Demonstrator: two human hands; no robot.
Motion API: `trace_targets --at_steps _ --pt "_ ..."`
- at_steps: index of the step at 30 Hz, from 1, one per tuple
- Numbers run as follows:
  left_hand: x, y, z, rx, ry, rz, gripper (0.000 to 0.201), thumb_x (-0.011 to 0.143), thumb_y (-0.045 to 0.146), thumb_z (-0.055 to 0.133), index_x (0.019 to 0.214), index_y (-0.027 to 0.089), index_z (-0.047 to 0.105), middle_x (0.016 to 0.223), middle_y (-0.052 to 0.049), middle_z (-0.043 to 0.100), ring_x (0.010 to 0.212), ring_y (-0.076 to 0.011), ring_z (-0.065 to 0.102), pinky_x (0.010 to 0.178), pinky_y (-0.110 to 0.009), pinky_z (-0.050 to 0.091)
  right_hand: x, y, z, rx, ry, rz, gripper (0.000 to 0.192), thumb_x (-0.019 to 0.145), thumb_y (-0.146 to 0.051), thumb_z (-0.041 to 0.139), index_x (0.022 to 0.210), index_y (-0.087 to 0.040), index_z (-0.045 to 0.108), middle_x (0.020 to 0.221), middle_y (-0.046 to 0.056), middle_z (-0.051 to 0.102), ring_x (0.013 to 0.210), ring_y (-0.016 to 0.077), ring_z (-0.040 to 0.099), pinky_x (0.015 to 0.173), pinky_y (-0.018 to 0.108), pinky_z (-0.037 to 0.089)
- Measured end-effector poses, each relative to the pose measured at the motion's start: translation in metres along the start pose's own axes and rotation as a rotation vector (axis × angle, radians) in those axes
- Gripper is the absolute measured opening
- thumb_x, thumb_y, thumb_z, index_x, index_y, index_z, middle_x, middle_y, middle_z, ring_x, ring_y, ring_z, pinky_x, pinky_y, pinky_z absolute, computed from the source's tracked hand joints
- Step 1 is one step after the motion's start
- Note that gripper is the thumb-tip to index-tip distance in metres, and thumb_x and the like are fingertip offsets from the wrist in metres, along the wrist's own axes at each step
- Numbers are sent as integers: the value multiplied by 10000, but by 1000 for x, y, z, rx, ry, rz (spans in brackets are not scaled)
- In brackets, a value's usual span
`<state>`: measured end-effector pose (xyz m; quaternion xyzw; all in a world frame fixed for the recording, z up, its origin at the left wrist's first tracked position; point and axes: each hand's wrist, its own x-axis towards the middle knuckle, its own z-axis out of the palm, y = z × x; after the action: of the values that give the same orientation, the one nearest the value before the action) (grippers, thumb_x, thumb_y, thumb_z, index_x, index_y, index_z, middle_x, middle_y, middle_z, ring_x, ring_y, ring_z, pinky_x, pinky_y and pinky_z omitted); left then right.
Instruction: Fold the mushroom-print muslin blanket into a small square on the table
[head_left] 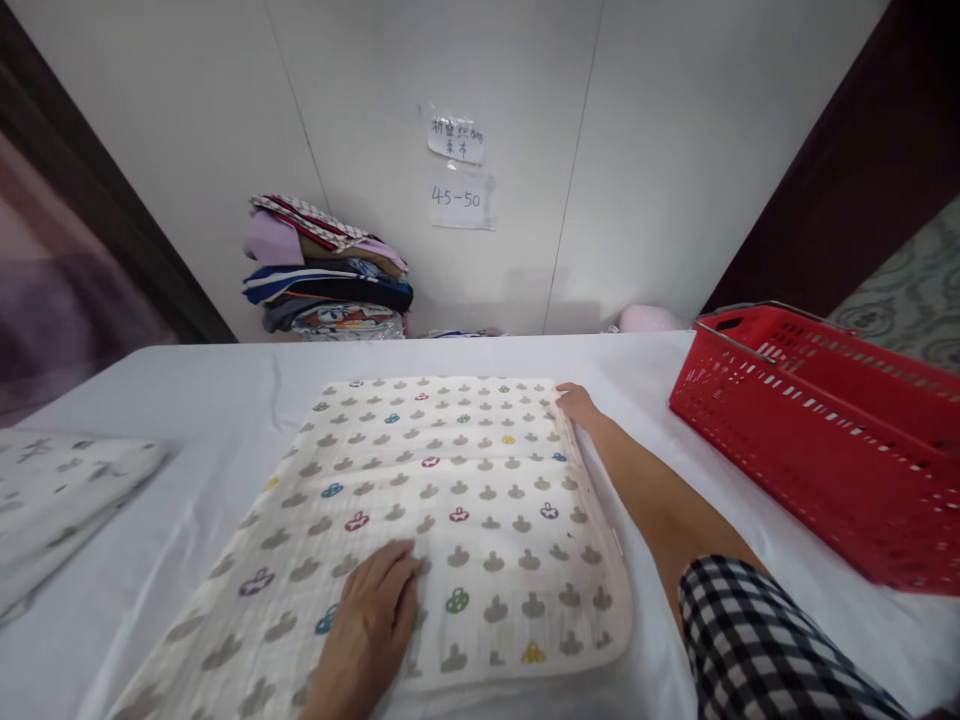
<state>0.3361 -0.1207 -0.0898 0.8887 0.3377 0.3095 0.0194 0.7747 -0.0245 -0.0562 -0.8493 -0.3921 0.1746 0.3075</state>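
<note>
White sheeting covers the table (187, 400), which stands against a pale panelled wall bearing two paper notes (459, 170). On it lies a cream cloth (450, 500) printed with small grey and coloured shapes, folded to a rough square, its near-left part running out of view at the bottom edge.

Lying flat, the left hand (371, 625) rests palm down on the near part of the cloth, fingers loosely together and gripping nothing. Reaching out along the right edge, the right hand (579, 405) rests at the far right corner, fingers bent down onto the cloth's rim; whether it pinches the layers or only presses them I cannot tell. A checked sleeve (757, 640) covers the upper right arm.

Judging from how the hands lie, the work is squaring and smoothing the fold. To do it well, the left palm should hold the layers from sliding while the right draws the corner taut, so that the edges of the layers line up and no crease is trapped beneath.

Beside the right arm stands a red basket (825, 440), tilted toward the cloth. A second folded cloth (60, 490) lies at the left edge, and a pile of folded clothes (326, 270) sits by the wall.
</note>
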Motion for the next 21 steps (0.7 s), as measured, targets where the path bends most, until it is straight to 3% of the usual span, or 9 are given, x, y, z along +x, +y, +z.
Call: trace_targets --at_steps 3,8,13,21 --pt "1 1 -1 -7 -10 -6 186 845 224 480 965 208 621 1090 -77 620 999 -223 580 843 -389 492 -3 -2 6 -42 19 -32 394 675 -67 558 1043 -174 650 1023 58 673 971 200 601 813 240 445" --pt "2 6 -3 -17 -24 -31 188 848 185 464 951 191 620 1087 -82 618 1013 -220 573 860 -393 483 -24 -2 8 -77 35 -43 643 694 -111 557 1325 -185 460 1137 83 628 1041 224 576 838 264 439" --pt "5 14 -5 -45 -38 -79 204 837 152 452 939 183 626 1073 -89 623 1014 -221 574 887 -416 476 -65 7 -7 -15 -45 -7 779 698 -173 571 1428 -162 299 964 69 670 900 218 619 761 269 463" --pt "-14 28 -21 -66 -52 -74 244 841 145 445 1009 183 619 1079 -95 625 1037 -227 566 903 -440 474 -154 51 -26 137 -123 12 755 702 -282 583 1408 -168 340 829 41 665 744 201 640 668 295 497"
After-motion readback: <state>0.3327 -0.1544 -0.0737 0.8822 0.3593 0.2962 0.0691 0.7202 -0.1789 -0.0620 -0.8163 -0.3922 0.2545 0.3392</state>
